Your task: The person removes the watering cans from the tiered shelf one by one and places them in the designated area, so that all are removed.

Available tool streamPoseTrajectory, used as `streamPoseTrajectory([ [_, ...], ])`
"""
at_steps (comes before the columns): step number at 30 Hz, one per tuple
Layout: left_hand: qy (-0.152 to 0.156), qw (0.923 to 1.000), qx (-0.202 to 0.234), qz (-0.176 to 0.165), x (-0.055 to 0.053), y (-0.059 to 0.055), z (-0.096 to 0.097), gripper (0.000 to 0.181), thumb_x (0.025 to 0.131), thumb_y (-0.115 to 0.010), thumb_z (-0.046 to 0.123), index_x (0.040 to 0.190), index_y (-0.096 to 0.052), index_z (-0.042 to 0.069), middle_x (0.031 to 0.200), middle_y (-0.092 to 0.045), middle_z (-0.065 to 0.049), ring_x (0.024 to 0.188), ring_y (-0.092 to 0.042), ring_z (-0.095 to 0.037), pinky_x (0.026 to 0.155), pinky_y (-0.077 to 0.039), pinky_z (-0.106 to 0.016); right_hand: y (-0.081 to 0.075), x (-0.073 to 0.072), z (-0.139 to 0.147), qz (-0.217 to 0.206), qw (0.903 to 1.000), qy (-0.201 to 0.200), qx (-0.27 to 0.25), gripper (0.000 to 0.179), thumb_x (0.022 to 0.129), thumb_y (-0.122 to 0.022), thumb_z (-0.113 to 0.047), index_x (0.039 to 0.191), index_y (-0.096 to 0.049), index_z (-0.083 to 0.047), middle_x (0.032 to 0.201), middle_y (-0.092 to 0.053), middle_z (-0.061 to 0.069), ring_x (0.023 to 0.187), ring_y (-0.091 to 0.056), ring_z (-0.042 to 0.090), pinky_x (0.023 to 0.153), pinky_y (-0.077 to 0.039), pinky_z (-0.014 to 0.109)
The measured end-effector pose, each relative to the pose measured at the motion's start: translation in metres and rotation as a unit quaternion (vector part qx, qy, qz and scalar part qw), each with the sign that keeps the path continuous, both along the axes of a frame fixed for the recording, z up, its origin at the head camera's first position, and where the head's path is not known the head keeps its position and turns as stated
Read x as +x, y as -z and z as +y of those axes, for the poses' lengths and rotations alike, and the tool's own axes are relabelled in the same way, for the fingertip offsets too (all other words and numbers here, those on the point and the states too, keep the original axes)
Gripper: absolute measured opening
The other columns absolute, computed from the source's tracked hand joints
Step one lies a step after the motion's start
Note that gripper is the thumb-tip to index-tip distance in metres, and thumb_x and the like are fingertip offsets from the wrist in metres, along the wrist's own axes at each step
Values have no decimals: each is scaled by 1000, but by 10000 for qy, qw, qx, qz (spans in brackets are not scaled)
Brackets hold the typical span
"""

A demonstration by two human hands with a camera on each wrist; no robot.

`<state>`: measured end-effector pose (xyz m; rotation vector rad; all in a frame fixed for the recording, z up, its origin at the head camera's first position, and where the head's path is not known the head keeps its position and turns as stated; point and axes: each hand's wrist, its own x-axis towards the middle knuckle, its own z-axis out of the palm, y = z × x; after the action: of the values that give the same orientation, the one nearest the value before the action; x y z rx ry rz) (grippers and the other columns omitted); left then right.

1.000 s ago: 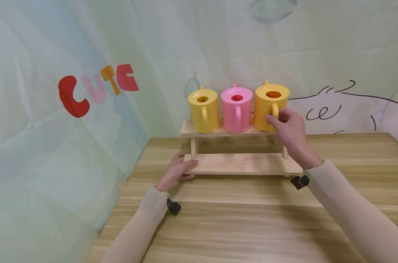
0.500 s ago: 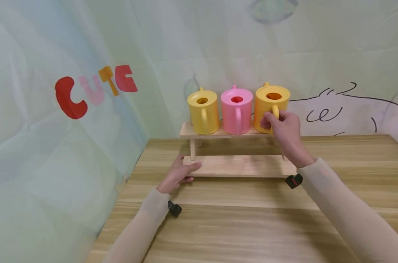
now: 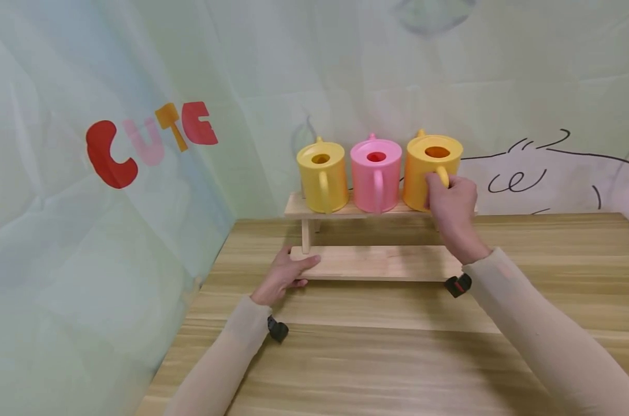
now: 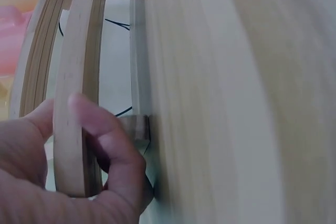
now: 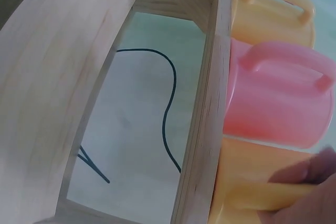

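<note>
On the upper board of a two-tier wooden rack (image 3: 376, 263) stand three mugs in a row, each with a round hole in its top. At left is a yellow mug (image 3: 332, 182), in the middle a pink mug (image 3: 363, 179), at right an orange-yellow mug (image 3: 417, 176). My right hand (image 3: 453, 211) grips the orange-yellow mug's front handle (image 5: 268, 195); part of the fingers is hidden behind the handle and hand. My left hand (image 3: 280, 276) holds the left end of the rack's lower board (image 4: 71, 145), with its fingers curled round the board's edge.
The rack stands on a wood-grain table (image 3: 376, 358) close to a pale printed cloth backdrop (image 3: 345, 58). Another cloth with coloured letters (image 3: 111, 155) hangs along the left side. Small black devices (image 3: 278, 329) are worn at both wrists.
My right hand has closed further round the orange-yellow mug's handle, and its wrist has shifted left. The handle has turned slightly to the right. My left hand's thumb lies a little further onto the lower board.
</note>
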<state>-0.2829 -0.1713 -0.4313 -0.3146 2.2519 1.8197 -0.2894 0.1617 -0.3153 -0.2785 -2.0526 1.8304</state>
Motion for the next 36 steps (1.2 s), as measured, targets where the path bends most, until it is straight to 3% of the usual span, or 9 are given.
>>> streamPoseTrajectory([
  [5,108,9992,379,47,0,0,-4,64,102,-80,18,154,-46,-1,115,-63,-13,71,-69,-8,58,-64,-16,0,0,-1,206,9973,644,269,42,100,-58,-25,60,-50,-13,54,-44,-11,54,-46,11,44,-36,21],
  [9,217,9983,543,19,0,0,-8,53,104,-77,16,147,-52,-3,111,-63,-10,76,-71,-9,64,-67,-18,2,0,1,236,9952,882,360,41,99,-56,-23,60,-45,-14,55,-41,-11,54,-45,11,44,-31,22],
  [19,215,9978,624,-68,-2,0,-8,55,105,-75,15,148,-48,-7,113,-64,-12,78,-72,-10,67,-68,-18,3,7,9,434,9958,787,196,41,101,-54,-24,63,-47,-12,62,-55,-10,62,-58,10,46,-40,21],
  [27,186,9974,684,-131,-5,1,-10,56,105,-76,16,148,-48,-8,113,-64,-12,78,-73,-10,67,-68,-19,2,19,21,435,9941,905,402,42,102,-53,-24,62,-44,-12,59,-47,-10,62,-53,11,45,-33,22],
  [36,150,9974,676,-190,-2,0,-14,59,104,-77,16,149,-46,-9,113,-64,-11,80,-72,-10,68,-69,-20,1,34,45,418,9954,795,319,42,106,-49,-24,67,-46,-9,55,-44,-9,55,-49,11,45,-35,21],
])
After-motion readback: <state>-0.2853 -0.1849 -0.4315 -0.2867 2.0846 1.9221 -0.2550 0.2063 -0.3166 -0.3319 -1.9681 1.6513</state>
